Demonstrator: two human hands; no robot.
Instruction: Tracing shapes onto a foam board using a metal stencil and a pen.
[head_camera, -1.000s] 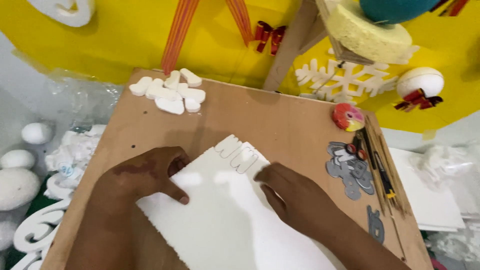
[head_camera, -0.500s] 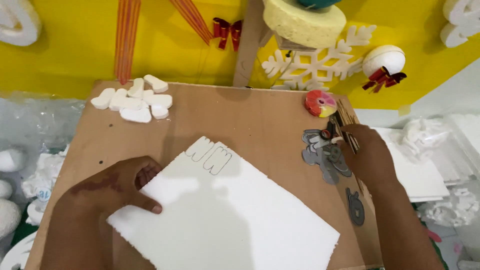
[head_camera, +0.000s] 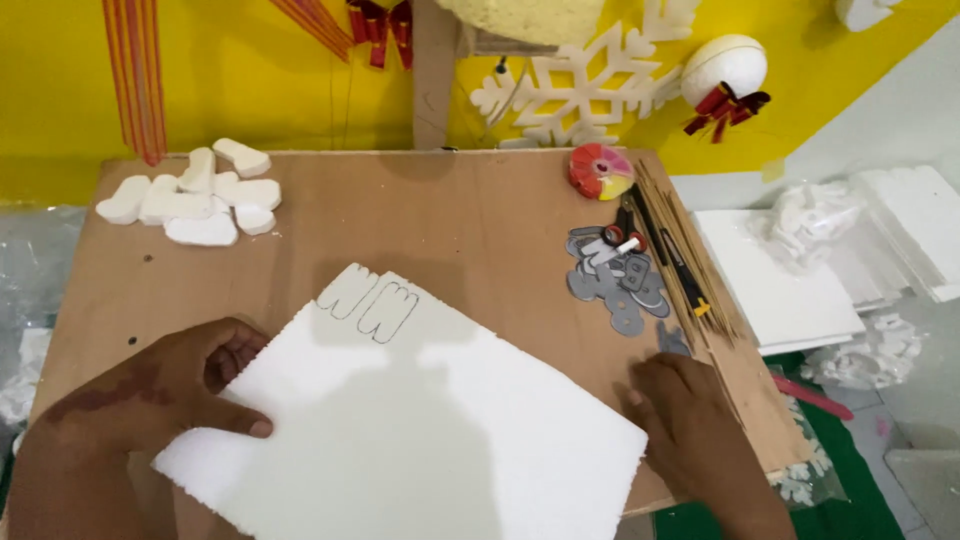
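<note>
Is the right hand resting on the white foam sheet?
No. The right hand lies on the brown board just past the edge of the foam sheet; only the left hand presses on the sheet.

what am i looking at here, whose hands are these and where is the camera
There is no machine here: these are one person's two bare hands, filmed by a camera worn on their head and looking down, so you see the work as they do.

The surface is a brown board against a yellow wall. On it lies a large white foam sheet with rough edges and shapes outlined in pen at its top corner. The left hand presses flat on the sheet's left edge. The right hand rests on the board beside the sheet's right corner and holds nothing that I can see.

Farther back lie a pile of cut foam pieces, grey templates, a bundle of thin sticks and a small red and yellow ball.
</note>
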